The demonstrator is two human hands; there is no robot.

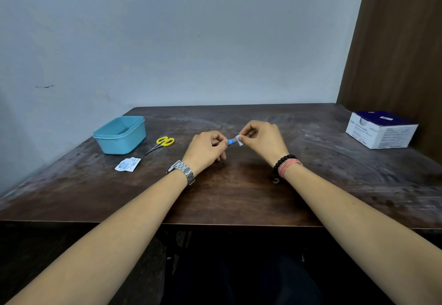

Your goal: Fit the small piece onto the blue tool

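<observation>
Left hand (pixel 207 148) pinches blue cap (pixel 230 141), right hand (pixel 263 137) at 3 o'clock pinches white strip (pixel 239 140); peel slowly, keep cap steady.

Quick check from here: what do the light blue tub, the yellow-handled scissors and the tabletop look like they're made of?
The light blue rectangular tub looks like moulded plastic: even colour, rounded corners, soft sheen. The yellow-handled scissors seem to have glossy plastic loops and thin grey blades, probably metal. The dark brown tabletop looks like wood or a wood-look laminate, with a worn, whitish-scuffed finish; which one I cannot tell.
</observation>
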